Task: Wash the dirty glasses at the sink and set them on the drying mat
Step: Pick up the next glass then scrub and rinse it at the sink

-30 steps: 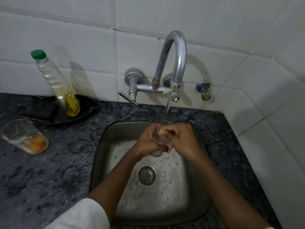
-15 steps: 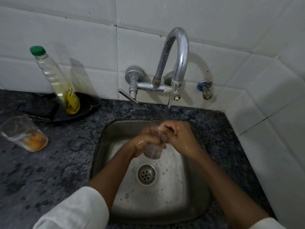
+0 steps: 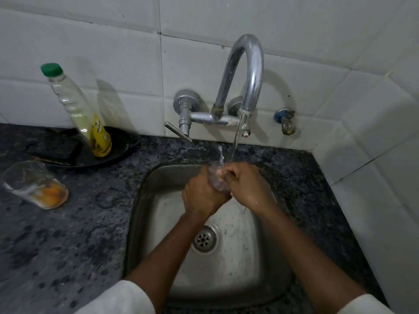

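Both hands' grip (image 3: 223,185) encloses the glass (image 3: 217,177) under running water (image 3: 238,137).

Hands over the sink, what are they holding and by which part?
A clear glass, held under the running tap. The left hand wraps its lower body; the right hand has its fingers at the rim.

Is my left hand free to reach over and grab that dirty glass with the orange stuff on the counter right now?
Probably not yet. The left hand is wrapped around the glass under the tap, with the right hand. The path across the counter to the dirty glass looks open once it lets go.
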`<state>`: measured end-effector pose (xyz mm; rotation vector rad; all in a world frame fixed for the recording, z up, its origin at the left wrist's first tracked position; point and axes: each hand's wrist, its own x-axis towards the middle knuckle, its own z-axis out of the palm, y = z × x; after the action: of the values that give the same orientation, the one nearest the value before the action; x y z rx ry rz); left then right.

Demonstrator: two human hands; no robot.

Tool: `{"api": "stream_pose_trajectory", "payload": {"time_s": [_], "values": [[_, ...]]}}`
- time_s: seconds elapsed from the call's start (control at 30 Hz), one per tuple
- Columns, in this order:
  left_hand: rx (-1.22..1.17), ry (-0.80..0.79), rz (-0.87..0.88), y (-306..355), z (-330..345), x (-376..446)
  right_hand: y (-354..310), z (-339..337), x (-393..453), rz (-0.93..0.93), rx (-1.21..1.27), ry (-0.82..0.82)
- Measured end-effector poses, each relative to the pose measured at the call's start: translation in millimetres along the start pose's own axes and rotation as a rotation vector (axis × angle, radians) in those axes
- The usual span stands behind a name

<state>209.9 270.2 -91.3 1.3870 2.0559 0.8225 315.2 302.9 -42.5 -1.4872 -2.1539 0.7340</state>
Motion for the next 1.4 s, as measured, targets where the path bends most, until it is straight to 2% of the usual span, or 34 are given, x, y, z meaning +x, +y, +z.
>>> {"api": "stream_pose_trajectory", "payload": {"time_s": [0.03,0.07,0.13,0.17,0.2,0.23,0.33,0.37,0.43,0.5,0.6,0.63,0.67,0.73,0.8,0.83,0.9,0.97,1.03,1.07,1.1,1.13,1.23,1.33,1.4], "values": [[-0.119,-0.062,-0.004,-3.1,-1.1,3.0,0.1,0.6,-0.4,-0.003,0.041,0.017],[-0.36,-0.208,-0.005,-6.0,-8.0,6.9,0.0,-0.9,-1.9,-0.026,0.103,0.021],[-0.849,-0.611,0.01,-18.7,-21.1,13.5,3.7,-5.8,-3.4,-0.12,0.218,-0.024],[-0.952,-0.747,0.006,-26.1,-21.2,15.6,5.4,-7.5,-4.0,-0.138,0.247,-0.059],[-0.941,-0.784,-0.008,-27.3,-20.3,15.7,6.3,-8.3,-4.2,-0.13,0.239,-0.082],[-0.81,-0.699,-0.041,-23.7,-15.2,15.4,7.6,-8.0,-4.0,-0.114,0.195,-0.082],[-0.108,-0.168,-0.077,-4.1,-2.7,9.6,3.1,-6.6,-2.2,-0.057,0.009,-0.062],[-0.017,-0.063,-0.055,0.2,-0.4,6.5,2.4,-4.7,-3.3,-0.036,-0.004,-0.049],[-0.036,0.02,0.003,1.0,1.7,5.1,0.3,-1.3,-5.0,-0.004,0.02,-0.039],[-0.077,-0.065,0.069,-3.6,-5.8,6.7,1.2,3.2,-6.9,0.04,0.138,-0.001],[-0.297,-0.433,0.103,-14.2,-19.9,10.6,16.8,19.3,-8.2,0.285,0.594,0.189],[-0.295,-0.509,0.108,-15.2,-24.4,10.9,21.5,26.7,-9.0,0.399,0.725,0.246],[-0.192,-0.526,0.131,-13.6,-28.1,11.7,24.6,37.0,-10.4,0.507,0.795,0.281],[0.172,-0.517,0.22,-1.2,-35.5,10.7,24.3,60.2,-13.5,0.7,0.937,0.262],[0.43,-0.504,0.273,11.6,-39.6,10.9,17.6,79.2,-16.3,0.878,1.257,0.204],[0.447,-0.535,0.268,15.3,-44.7,11.8,13.6,84.2,-17.0,0.922,1.43,0.186],[0.31,-0.604,0.204,13.4,-60.2,20.2,10.3,91.4,-18.9,0.916,1.744,0.214],[0.05,-0.521,0.043,1.2,-81.0,29.0,8.8,97.0,-21.4,0.923,1.937,0.287],[-0.24,-0.15,-0.097,-8.4,-93.0,34.1,8.3,101.6,-24.2,0.99,1.956,0.335],[-0.336,0.064,-0.098,-10.7,-94.3,35.2,7.5,103.4,-26.3,1.011,1.945,0.343],[-0.412,0.205,-0.061,-11.4,-92.5,36.0,6.2,103.0,-28.6,1.034,1.946,0.348],[-0.475,0.279,-0.015,-8.6,-90.3,36.0,4.8,103.2,-30.7,1.047,1.959,0.352],[-0.539,0.284,0.118,7.9,-84.0,31.8,1.0,103.9,-36.7,1.051,1.968,0.315],[-0.323,0.263,0.317,13.7,-80.7,35.7,-1.8,103.4,-40.5,1.071,1.948,0.289],[-0.221,0.222,0.323,12.6,-85.9,39.5,-6.2,99.6,-41.2,1.082,1.951,0.278]]}}
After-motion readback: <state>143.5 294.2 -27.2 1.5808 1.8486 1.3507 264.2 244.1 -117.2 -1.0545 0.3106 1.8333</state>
